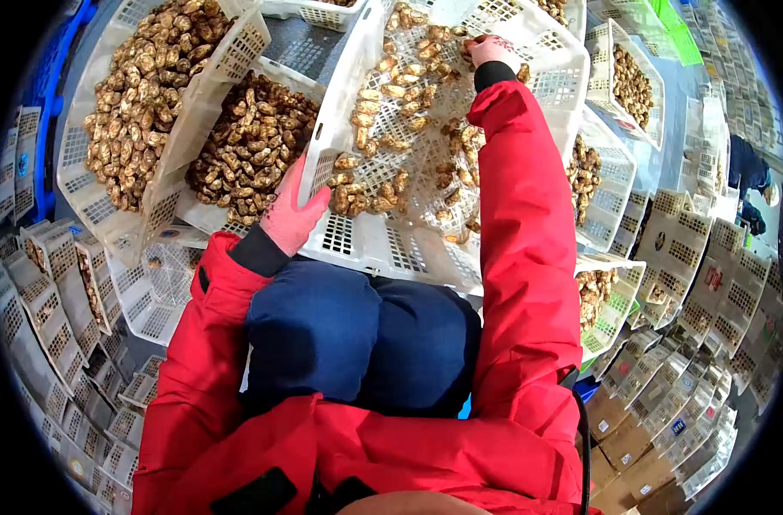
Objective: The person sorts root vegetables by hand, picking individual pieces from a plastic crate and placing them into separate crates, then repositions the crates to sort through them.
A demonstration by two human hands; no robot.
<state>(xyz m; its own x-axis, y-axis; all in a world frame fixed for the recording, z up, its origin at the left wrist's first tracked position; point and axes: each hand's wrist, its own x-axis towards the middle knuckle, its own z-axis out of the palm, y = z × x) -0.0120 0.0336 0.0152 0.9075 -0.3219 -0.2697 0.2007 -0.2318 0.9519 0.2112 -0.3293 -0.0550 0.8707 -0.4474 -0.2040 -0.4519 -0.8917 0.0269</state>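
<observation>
A white perforated plastic crate (pixel 349 233) lies tilted in front of my knees, with stubby brown-and-cream mushrooms (pixel 370 112) spread in loose rows on its floor. My left hand (pixel 293 215), in a pinkish glove, is at the crate's near left corner, the thumb on the inner side and the fingers along the outer side of the wall. Toward the crate's far right side, my right hand (pixel 494 51) reaches in with bent fingers closed on a mushroom, mostly hidden by the hand. Both sleeves are red with dark cuffs.
Left of me stand a crate heaped with mushrooms (pixel 147 103) and another holding darker ones (pixel 254 137). More filled crates (pixel 632 86) line the right side. Stacked crates (pixel 675 249) and cardboard boxes (pixel 628 442) stand farther right, near another person (pixel 748 176).
</observation>
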